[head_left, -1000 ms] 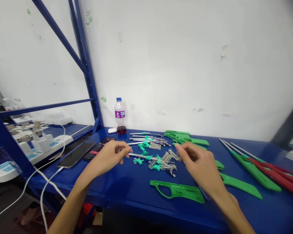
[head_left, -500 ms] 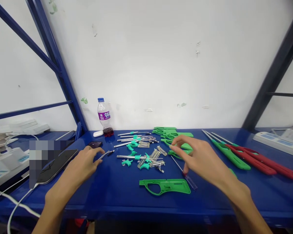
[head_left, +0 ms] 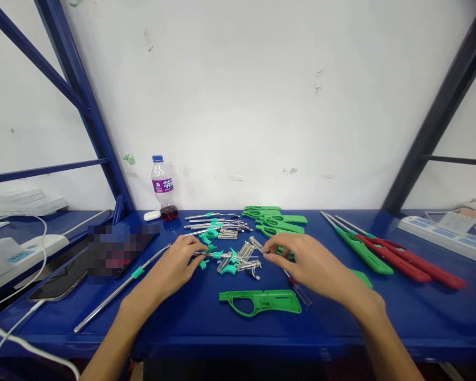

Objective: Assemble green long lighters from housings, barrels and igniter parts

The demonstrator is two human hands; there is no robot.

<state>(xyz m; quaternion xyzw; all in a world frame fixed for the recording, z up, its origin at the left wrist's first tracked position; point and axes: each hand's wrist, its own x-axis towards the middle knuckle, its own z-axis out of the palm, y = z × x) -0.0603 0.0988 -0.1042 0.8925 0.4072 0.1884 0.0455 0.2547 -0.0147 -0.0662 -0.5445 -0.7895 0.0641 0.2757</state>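
My left hand (head_left: 178, 262) is closed, its thumb and forefinger pinching the left end of a metal lighter tube with a teal clip (head_left: 219, 255). My right hand (head_left: 301, 259) has thumb and forefinger closed at the near end of a small clear fuel tank (head_left: 255, 243). More clear tanks (head_left: 246, 250) and teal triggers (head_left: 229, 269) lie between the hands. In front of them is an open green lighter shell half (head_left: 262, 302). A screwdriver with a clear handle (head_left: 301, 293) lies partly under my right hand.
Another metal tube (head_left: 119, 291) lies left of my left arm. Green shells (head_left: 281, 218) and several tubes (head_left: 210, 225) are farther back. Green and red lighters (head_left: 414, 259) lie right. A bottle (head_left: 164, 190), phone (head_left: 59, 278) and power strips (head_left: 448, 235) flank the work area.
My left hand has moved right to the tube among the parts, leaving another tube lying at the left. My right hand has moved left, down to the clear tank.
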